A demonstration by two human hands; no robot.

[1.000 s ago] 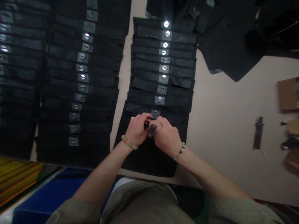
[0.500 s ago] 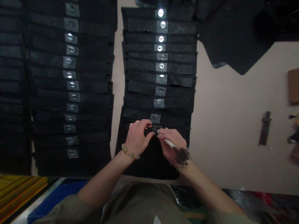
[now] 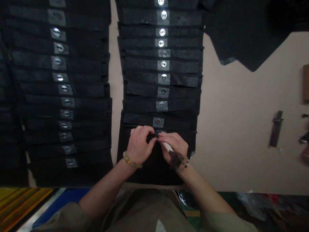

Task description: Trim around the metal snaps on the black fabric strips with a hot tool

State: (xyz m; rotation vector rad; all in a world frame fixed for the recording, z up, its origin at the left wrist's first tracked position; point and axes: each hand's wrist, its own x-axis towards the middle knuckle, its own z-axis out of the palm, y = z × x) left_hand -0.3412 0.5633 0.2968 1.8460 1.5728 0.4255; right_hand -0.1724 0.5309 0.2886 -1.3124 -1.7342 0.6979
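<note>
Grey patch (image 3: pixel 160 132): mostly hidden behind the right hand (image 3: pixel 174 149).
White-handled tool (image 3: pixel 167 146): tip hidden in that hand.
Brown cardboard (image 3: pixel 306 82): cut off by the picture's edge.
Dark objects (image 3: pixel 304 138): too small to tell.

Black fabric strips (image 3: pixel 137 105) carry grey patches (image 3: pixel 161 105), apparently silvery, on a beige tabletop (image 3: pixel 231 154).

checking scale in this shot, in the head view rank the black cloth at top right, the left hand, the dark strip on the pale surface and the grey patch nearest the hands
1. Black cloth
2. Left hand and dark strip: unranked, since the hand sits nearer the camera
3. Grey patch
</note>
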